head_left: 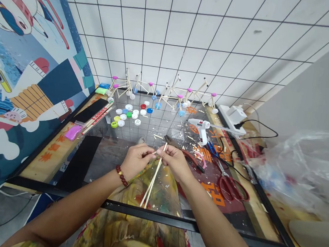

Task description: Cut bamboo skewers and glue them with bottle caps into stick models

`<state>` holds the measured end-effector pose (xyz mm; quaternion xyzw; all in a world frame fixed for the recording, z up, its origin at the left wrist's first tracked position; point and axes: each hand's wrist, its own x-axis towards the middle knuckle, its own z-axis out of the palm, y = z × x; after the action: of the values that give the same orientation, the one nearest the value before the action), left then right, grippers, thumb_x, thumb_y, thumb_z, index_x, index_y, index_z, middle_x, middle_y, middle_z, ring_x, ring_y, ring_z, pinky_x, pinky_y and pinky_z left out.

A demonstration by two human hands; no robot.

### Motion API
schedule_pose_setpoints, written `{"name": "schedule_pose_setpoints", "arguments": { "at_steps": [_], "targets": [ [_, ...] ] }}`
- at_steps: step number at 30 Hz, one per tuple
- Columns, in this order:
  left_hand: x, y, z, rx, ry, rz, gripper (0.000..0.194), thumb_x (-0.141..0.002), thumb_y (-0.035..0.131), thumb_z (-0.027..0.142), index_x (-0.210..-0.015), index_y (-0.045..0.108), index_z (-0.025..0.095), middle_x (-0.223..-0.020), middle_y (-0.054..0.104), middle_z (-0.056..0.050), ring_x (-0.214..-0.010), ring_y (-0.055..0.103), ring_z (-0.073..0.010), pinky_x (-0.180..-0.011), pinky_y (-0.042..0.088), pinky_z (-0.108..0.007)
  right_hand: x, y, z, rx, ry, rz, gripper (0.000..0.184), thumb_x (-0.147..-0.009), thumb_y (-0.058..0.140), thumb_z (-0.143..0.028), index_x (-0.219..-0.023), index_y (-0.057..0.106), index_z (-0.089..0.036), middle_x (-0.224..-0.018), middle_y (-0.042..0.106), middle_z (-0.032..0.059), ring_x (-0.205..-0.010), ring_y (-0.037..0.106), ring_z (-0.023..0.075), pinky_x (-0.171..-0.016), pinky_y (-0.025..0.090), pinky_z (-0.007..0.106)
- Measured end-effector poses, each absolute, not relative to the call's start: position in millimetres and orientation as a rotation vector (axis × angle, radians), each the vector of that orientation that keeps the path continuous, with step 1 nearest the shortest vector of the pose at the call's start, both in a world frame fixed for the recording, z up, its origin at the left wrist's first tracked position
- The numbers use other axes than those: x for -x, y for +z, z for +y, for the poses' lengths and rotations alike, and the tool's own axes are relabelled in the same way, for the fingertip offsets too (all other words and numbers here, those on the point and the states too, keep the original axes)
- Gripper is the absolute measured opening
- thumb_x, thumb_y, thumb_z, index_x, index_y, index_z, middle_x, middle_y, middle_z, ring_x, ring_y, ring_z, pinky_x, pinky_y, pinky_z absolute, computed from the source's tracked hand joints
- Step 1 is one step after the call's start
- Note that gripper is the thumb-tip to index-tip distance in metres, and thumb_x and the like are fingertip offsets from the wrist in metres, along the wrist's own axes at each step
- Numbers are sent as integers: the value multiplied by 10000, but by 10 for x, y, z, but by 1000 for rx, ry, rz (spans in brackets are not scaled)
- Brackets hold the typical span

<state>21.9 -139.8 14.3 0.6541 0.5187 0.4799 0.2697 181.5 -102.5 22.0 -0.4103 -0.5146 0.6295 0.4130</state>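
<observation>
Two pale wooden sticks [152, 183] slant down toward the near edge of the glass tabletop, their upper ends close together. My right hand [175, 160] pinches them near the top between thumb and fingers. Beside it, my left hand [139, 158] is closed in a pinch, fingertips almost meeting the right ones; what it grips is too small to tell. Just beyond the hands lie pliers [190, 158] with red handles and scattered stick bits. A white glue gun [201, 129] stands farther right.
Stick figures [170, 94] with coloured blobs stand along the tiled wall. Bottle caps [135, 116] lie in front of them. Red-handled scissors [231, 186], a power strip [232, 117] with cables and a plastic bag [302, 167] are at right. Packaged sticks [97, 118] and pink clay [73, 131] lie left.
</observation>
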Motion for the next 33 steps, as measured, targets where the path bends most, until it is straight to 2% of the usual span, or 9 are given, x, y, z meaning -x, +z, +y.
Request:
{"name": "schedule_pose_setpoints", "arguments": {
  "at_steps": [6,10,18,26,33],
  "targets": [
    [-228,167,-1399,-1732,1315,1406,66,-766,692,190,-703,713,183,-638,600,15,-528,494,-86,-519,391,-214,-1797,237,-1051,1041,1550,-1273,411,-578,837,-516,-684,647,-167,-527,552,-44,-459,356,66,-461,253,222],
    [-212,140,-1373,-1734,1321,1389,61,-762,712,206,-710,738,187,-616,613,11,-549,508,-97,-535,391,-220,-1790,249,-1060,1029,1533,-1257,422,-586,821,-548,-690,651,-176,-516,521,-58,-456,355,67,-464,272,224],
    [-196,155,-1385,-1813,1278,1323,129,-825,655,219,-767,768,201,-679,681,-18,-647,605,-129,-632,454,-247,-1819,176,-1052,1008,1476,-1313,361,-624,822,-488,-697,667,-170,-598,620,-12,-534,482,105,-525,349,237],
    [-210,192,-1379,-1437,1144,1291,162,-755,700,313,-771,766,166,-630,669,-20,-504,540,-99,-492,446,-226,-1819,232,-1069,997,1476,-1336,372,-667,777,-529,-718,654,-182,-589,556,-30,-523,409,96,-514,318,237],
    [-197,190,-1349,-1187,1070,1205,293,-713,741,434,-737,746,142,-617,666,-35,-521,563,-101,-498,467,-223,-1821,280,-1080,994,1511,-1325,380,-675,767,-534,-758,658,-180,-575,496,-43,-524,379,90,-503,289,228]
  ]
}}
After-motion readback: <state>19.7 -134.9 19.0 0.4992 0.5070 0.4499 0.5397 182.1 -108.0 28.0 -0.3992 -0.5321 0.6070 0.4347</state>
